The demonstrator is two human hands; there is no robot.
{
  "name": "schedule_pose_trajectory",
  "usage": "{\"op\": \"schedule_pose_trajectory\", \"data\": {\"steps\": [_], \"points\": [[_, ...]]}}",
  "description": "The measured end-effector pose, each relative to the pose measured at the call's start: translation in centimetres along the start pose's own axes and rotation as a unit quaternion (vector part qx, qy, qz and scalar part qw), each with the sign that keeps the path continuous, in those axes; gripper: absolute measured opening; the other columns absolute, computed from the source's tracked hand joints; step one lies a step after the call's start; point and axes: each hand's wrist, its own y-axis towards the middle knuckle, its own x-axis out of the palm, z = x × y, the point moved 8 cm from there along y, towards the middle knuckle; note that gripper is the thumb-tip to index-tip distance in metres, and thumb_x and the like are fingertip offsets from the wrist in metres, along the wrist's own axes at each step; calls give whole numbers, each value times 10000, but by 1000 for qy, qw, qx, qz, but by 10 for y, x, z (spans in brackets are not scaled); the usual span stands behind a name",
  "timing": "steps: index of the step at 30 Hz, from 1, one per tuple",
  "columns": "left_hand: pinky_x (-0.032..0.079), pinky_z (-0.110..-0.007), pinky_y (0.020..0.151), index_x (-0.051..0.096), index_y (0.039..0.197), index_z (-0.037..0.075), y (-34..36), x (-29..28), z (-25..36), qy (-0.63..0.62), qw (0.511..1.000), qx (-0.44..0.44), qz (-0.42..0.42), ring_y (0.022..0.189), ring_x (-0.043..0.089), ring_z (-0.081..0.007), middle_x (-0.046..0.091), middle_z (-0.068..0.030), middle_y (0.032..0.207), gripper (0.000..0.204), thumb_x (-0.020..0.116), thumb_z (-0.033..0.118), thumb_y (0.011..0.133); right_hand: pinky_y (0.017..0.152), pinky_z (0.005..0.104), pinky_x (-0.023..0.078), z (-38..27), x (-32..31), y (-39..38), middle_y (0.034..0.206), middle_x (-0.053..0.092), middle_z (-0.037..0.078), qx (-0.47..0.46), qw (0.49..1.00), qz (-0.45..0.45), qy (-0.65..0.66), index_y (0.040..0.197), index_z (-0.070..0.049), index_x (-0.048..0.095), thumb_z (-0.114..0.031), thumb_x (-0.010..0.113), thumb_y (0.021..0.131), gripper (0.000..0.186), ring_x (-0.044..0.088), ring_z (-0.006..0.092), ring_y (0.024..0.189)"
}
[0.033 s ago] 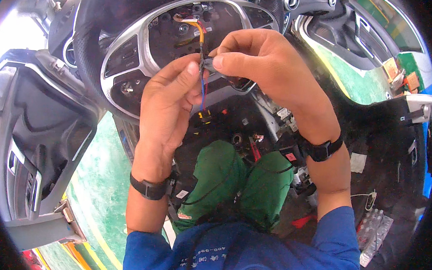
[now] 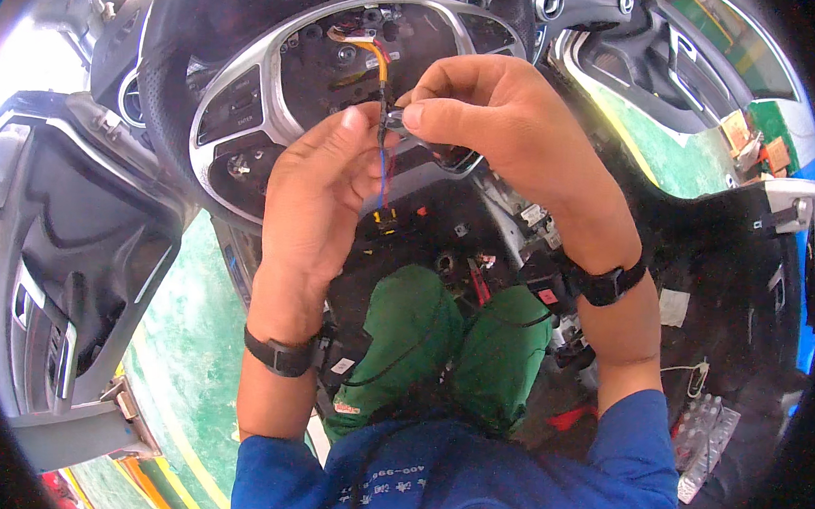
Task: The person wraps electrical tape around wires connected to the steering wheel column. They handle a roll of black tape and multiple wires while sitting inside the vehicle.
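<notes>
A thin wiring harness with a yellow sleeve comes out of the steering wheel's open centre. Lower down it has a dark wrapped stretch, then bare blue and red wires that run to a black and yellow connector. My left hand has its fingers curled at the wrapped stretch, the thumb raised a little off it. Between thumb and forefinger, my right hand pinches a short dark strip of tape that meets the harness. Part of the strip is hidden by the fingertips.
The steering wheel with silver spokes stands in front of my hands. To the left is an open car door; another door panel lies far right. My green-trousered knees are below. A clear plastic pack sits at lower right.
My left thumb has lifted and shifted slightly up and left, away from the wrapped stretch. My right hand stays almost in place, still pinching the tape.
</notes>
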Motion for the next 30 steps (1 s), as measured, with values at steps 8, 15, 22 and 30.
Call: {"op": "schedule_pose_trajectory", "data": {"steps": [8, 15, 22, 30], "points": [[507, -243, 708, 627, 1126, -48, 4, 3, -3, -45, 997, -16, -65, 778, 611, -107, 670, -53, 920, 273, 676, 128, 923, 609, 234, 449, -7, 0, 2, 714, 655, -3, -36, 999, 15, -15, 831, -2, 718, -205, 691, 843, 205, 567, 54, 673], [488, -243, 675, 646, 1028, 14, 0, -4, -5, -33, 999, 16, -10, 766, 606, -117, 658, -37, 882, 187, 728, 67, 868, 640, 224, 470, -13, 11, 1, 749, 662, -11, -50, 998, -31, -6, 904, -8, 725, -288, 666, 924, 287, 583, 58, 707], [463, -244, 657, 669, 1004, 8, -4, -5, 1, 40, 994, 93, 31, 768, 614, -127, 676, -47, 878, 174, 739, 63, 855, 609, 216, 480, 17, 6, 9, 794, 653, -6, 5, 986, 2, 168, 1077, -13, 688, -270, 636, 953, 290, 588, 63, 686], [490, -227, 690, 657, 1071, -6, -4, -3, 1, 98, 989, 108, 40, 771, 614, -109, 668, -23, 895, 205, 697, 27, 872, 633, 233, 498, 30, 14, 15, 852, 671, 26, 50, 985, -47, 161, 1097, -2, 674, -177, 710, 891, 273, 599, 104, 678]]}}
